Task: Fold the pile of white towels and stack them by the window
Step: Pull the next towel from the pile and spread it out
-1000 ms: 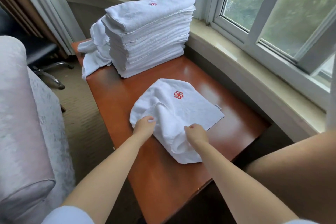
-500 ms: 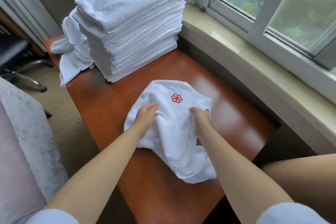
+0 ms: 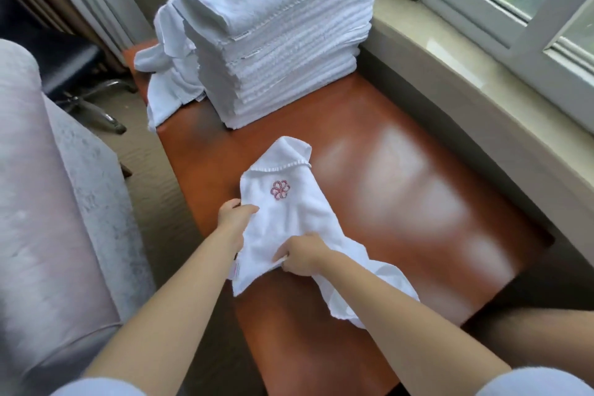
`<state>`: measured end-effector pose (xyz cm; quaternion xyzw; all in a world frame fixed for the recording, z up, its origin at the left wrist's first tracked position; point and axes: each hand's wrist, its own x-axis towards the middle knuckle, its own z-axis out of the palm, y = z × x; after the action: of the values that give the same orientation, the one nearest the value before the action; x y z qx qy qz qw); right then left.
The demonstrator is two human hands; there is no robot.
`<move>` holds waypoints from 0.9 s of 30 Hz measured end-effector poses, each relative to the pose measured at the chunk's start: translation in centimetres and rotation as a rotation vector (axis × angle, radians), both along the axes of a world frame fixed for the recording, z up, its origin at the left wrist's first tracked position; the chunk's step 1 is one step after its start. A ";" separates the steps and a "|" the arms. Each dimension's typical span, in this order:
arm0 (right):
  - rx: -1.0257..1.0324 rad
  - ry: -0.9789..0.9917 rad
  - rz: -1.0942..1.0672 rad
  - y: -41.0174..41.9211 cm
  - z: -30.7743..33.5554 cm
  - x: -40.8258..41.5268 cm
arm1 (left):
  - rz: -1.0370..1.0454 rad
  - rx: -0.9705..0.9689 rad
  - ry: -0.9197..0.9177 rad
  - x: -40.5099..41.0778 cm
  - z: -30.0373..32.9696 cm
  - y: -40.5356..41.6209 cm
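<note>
A pale padded armchair stands left of the glossy wooden table, black office chair behind.

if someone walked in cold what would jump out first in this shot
The tall stack of folded white towels at the far end of the reddish-brown table, beside the window sill, draws the eye first. Next comes the single towel with a red flower emblem at the near end, gripped by the left hand at its edge and the right hand nearer its middle. A few unfolded towels hang off the table's far left corner.

towel stack blocks far table, right side bare.
</note>
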<state>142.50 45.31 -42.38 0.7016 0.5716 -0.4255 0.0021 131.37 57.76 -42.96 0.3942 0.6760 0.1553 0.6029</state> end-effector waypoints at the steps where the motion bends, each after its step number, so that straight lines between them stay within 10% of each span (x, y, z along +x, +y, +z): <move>1: -0.016 0.023 -0.008 0.1 0.1 0.3 | 0.007 -0.003 -0.004 0.2 0.6 -0.3; 5: 0.020 0.278 -0.250 0.3 1.6 2.5 | 0.001 -0.068 -0.234 2.2 3.8 -0.9; 9: 0.579 0.604 -1.403 -0.4 4.8 9.2 | 0.035 -0.050 -0.451 5.0 6.7 -0.4; 12: 0.653 0.728 -2.006 -2.7 4.2 14.1 | -0.121 0.123 -0.171 6.7 6.1 -1.3; 20: -0.097 0.598 -1.402 -8.0 1.5 9.2 | -0.822 0.267 0.283 7.0 2.0 -6.1; 27: 0.565 0.548 -1.681 -7.0 2.8 11.9 | -0.903 0.260 0.275 3.3 4.4 -5.2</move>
<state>154.43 38.32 -39.59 0.7349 -0.0616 -0.2832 -0.6132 134.70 52.61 -38.56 0.7367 0.4859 -0.0920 0.4612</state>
